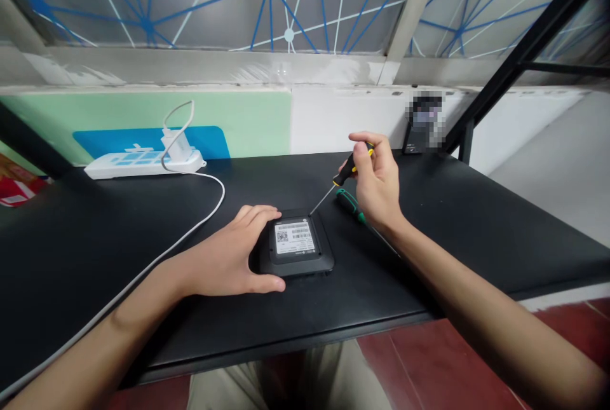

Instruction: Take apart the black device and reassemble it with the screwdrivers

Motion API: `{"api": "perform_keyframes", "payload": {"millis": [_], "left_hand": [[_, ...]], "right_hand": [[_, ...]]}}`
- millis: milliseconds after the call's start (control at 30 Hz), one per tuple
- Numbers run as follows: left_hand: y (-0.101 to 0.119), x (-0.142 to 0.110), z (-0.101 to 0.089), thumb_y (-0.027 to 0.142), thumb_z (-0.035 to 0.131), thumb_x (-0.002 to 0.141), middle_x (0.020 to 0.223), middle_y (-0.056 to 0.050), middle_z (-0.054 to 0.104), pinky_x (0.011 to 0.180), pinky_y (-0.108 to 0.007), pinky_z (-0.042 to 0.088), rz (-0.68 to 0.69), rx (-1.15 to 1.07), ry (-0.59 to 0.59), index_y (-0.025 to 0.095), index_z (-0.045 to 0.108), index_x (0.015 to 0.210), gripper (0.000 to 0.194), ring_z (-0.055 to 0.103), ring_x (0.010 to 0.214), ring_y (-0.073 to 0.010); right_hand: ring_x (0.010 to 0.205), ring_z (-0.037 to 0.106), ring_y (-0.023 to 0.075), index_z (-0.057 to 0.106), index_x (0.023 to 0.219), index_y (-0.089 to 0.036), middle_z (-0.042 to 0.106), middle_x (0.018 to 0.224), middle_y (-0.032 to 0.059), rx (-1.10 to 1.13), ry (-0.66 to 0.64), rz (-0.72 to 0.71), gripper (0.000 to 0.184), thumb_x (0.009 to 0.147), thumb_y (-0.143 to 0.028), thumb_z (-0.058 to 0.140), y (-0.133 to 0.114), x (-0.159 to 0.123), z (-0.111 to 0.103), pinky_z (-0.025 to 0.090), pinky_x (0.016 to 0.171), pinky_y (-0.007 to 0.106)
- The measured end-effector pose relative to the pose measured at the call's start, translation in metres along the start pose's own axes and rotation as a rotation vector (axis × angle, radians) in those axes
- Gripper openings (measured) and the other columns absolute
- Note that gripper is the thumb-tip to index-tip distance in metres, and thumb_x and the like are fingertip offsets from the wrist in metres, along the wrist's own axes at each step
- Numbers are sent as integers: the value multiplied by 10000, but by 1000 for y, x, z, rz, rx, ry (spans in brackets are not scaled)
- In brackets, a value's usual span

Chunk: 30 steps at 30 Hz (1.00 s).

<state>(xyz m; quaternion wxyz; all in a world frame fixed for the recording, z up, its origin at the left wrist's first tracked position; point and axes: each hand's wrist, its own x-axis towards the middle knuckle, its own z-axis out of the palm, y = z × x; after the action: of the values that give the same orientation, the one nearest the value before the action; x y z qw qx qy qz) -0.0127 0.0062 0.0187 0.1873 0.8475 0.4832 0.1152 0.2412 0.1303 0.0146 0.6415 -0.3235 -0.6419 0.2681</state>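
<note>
A square black device (295, 265) lies flat on the table, a white printed label (288, 239) with a QR code on its upper face. My left hand (233, 251) grips it from the left, fingers at the far edge and thumb along the near edge. In my right hand (379, 178) is a screwdriver (344, 171) with a black-and-yellow handle, slanted down to the left. Its tip meets the device near the far right corner of the label recess; a screw there is too small to make out. Under my right wrist lies a second screwdriver (350, 205), green and black, partly hidden.
A white power strip (143, 164) with a plugged-in charger (176, 145) stands at the back left. Its white cable (190, 229) runs along my left arm. A phone-like black object (417, 133) leans at the back right. Red packaging (21, 181) sits far left on the black table (476, 219).
</note>
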Motion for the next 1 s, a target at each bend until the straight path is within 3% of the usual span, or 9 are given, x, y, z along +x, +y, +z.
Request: {"api": "perform_keyframes", "payload": {"millis": [100, 233, 333, 400, 500, 700, 800, 900, 1000], "left_hand": [[-1, 0, 0, 651, 765, 772, 1544, -173, 416, 1186, -598, 377, 10, -14, 6, 210, 336, 1486, 942, 397, 1426, -396], [-1, 0, 1, 637, 766, 778, 1541, -166, 422, 1173, -603, 388, 16, -20, 15, 231, 337, 1489, 924, 402, 1421, -390], [-1, 0, 1, 638, 768, 776, 1537, -170, 422, 1176, -596, 385, 16, -15, 14, 219, 333, 1492, 936, 398, 1419, -384], [-1, 0, 1, 639, 763, 779, 1538, -173, 420, 1183, -585, 380, 10, -8, 9, 205, 328, 1495, 943, 394, 1420, -376], [0, -1, 0, 632, 760, 783, 1547, -179, 412, 1188, -572, 378, 1, -4, 3, 188, 322, 1502, 952, 386, 1428, -371], [2, 0, -1, 613, 762, 770, 1535, -186, 440, 1169, -600, 388, 5, -28, 17, 185, 369, 1483, 920, 406, 1415, -395], [3, 2, -1, 614, 764, 763, 1545, -190, 432, 1182, -588, 377, -1, -25, 20, 168, 375, 1487, 935, 398, 1427, -394], [3, 1, 0, 625, 761, 766, 1560, -184, 416, 1196, -577, 365, -11, -22, 16, 171, 365, 1498, 948, 381, 1445, -389], [2, 0, 0, 630, 756, 773, 1558, -173, 420, 1192, -579, 369, -14, -25, 13, 194, 361, 1498, 934, 385, 1444, -387]], "right_hand": [[855, 726, 200, 630, 1258, -330, 670, 1010, 41, 138, -43, 53, 370, 1001, -543, 471, 1, -1, 0, 656, 776, 423], [953, 739, 198, 595, 1330, -309, 672, 1218, 54, 222, -42, 95, 415, 955, -485, 567, -3, -1, 2, 644, 902, 445], [824, 728, 180, 591, 1310, -312, 697, 1065, 33, 142, 2, 53, 464, 890, -482, 693, -7, -1, 2, 648, 856, 434], [715, 688, 157, 646, 1172, -307, 656, 896, 2, 77, 48, -5, 409, 828, -485, 777, -8, -1, 2, 645, 774, 393], [678, 668, 150, 688, 1096, -307, 619, 833, 0, 16, 76, -14, 331, 859, -534, 731, -8, -2, 2, 637, 697, 367], [963, 750, 200, 594, 1348, -265, 680, 1255, 79, 200, 17, 127, 448, 950, -471, 585, -7, -4, 5, 647, 901, 433], [828, 741, 172, 622, 1279, -265, 692, 1097, 50, 138, 28, 91, 436, 898, -468, 674, -9, -2, 4, 654, 817, 402], [620, 628, 118, 679, 1064, -271, 586, 795, -23, -9, 83, 3, 301, 837, -449, 764, -11, -1, 1, 614, 653, 334], [589, 581, 118, 696, 1037, -275, 529, 706, -31, -101, 101, -10, 260, 896, -494, 687, -10, -2, 0, 591, 613, 320]]}}
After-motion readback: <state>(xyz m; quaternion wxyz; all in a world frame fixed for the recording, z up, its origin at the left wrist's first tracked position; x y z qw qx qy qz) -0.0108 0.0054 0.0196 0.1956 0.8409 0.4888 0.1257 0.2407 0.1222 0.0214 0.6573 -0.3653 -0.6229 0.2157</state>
